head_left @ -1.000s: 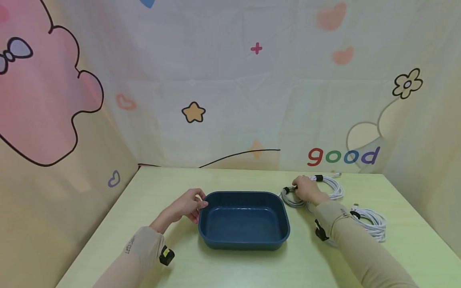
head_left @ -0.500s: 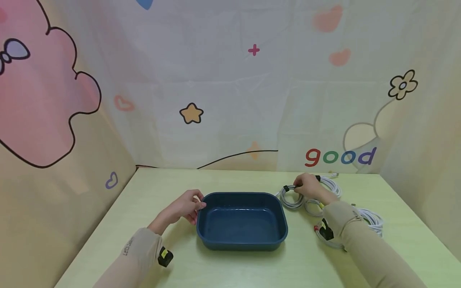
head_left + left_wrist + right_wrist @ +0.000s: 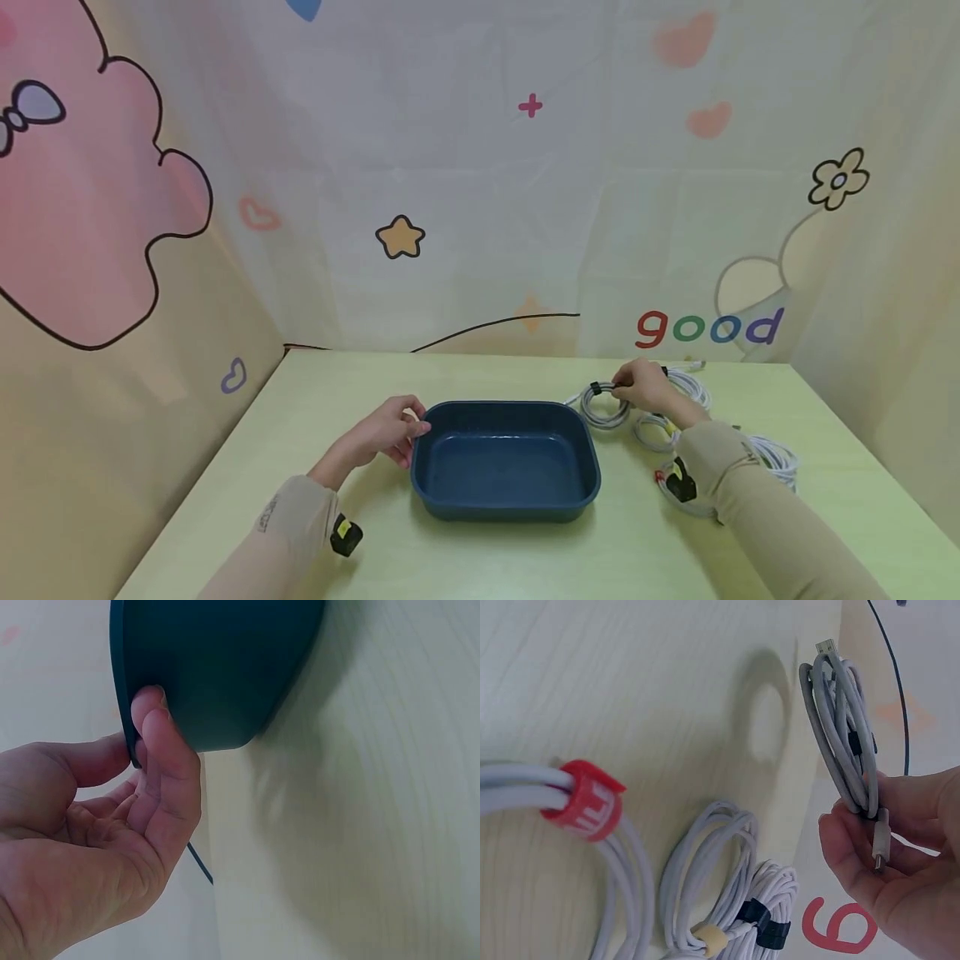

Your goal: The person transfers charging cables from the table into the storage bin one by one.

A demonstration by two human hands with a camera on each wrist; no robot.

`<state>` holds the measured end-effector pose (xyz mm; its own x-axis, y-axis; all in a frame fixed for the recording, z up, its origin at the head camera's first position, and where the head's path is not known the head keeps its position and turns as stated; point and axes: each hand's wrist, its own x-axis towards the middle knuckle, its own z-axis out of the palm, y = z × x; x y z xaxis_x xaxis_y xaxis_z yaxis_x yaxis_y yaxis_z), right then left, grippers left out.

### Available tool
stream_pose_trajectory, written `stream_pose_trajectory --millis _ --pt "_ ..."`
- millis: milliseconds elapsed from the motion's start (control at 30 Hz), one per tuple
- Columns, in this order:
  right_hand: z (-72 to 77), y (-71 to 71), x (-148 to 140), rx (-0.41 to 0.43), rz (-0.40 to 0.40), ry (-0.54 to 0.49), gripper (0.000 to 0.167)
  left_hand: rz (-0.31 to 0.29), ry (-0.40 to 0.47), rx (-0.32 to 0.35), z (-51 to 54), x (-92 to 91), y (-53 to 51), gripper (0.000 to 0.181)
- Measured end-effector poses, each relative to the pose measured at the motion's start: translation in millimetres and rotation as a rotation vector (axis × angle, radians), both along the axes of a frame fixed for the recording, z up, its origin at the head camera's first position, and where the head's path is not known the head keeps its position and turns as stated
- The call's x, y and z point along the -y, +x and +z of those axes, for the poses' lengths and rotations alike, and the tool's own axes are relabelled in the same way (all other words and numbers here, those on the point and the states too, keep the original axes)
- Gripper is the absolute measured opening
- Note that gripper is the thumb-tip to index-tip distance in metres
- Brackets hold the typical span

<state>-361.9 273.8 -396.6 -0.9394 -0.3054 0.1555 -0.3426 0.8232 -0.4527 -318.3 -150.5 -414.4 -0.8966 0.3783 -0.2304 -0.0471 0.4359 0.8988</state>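
Observation:
A dark blue rectangular basin [image 3: 506,510] stands on the table in the head view. My left hand [image 3: 386,429] pinches its left rim, the thumb on one side and fingers under the lip, as the left wrist view shows with the basin wall [image 3: 217,675] close up. To the right of the basin, my right hand [image 3: 651,392] pinches a coiled grey cable [image 3: 832,735] bound by a black strap. In the right wrist view its USB plug [image 3: 826,647] points away and the other plug [image 3: 880,851] hangs by the fingers. The coil is off the table; its shadow lies apart.
Several more coiled cables lie right of the basin: one with a yellow strap [image 3: 711,940], one with a red strap [image 3: 589,802], a white one [image 3: 696,390] behind, and a white one [image 3: 782,457] farther right. A printed curtain [image 3: 480,208] backs the table [image 3: 337,375].
My right hand has taken hold of the grey coil and raised it slightly, away from the yellow-strapped cable beside it. My left hand keeps its place on the basin rim.

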Motion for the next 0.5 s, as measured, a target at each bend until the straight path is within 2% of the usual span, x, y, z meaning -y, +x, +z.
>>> stream_pose_trajectory --millis 200,367,500 --pt "6.1 1.1 -0.5 0.027 -0.024 -0.045 0.019 -0.012 0.008 0.01 -6.1 0.5 2.5 0.02" --pt "18.0 -1.0 -0.7 -0.019 -0.028 -0.089 0.02 -0.023 0.005 -0.003 -0.5 0.6 2.5 0.022" --pt "25.3 -0.2 0.9 -0.009 -0.037 -0.111 0.021 -0.011 0.003 0.008 1.0 -0.3 1.9 0.022"
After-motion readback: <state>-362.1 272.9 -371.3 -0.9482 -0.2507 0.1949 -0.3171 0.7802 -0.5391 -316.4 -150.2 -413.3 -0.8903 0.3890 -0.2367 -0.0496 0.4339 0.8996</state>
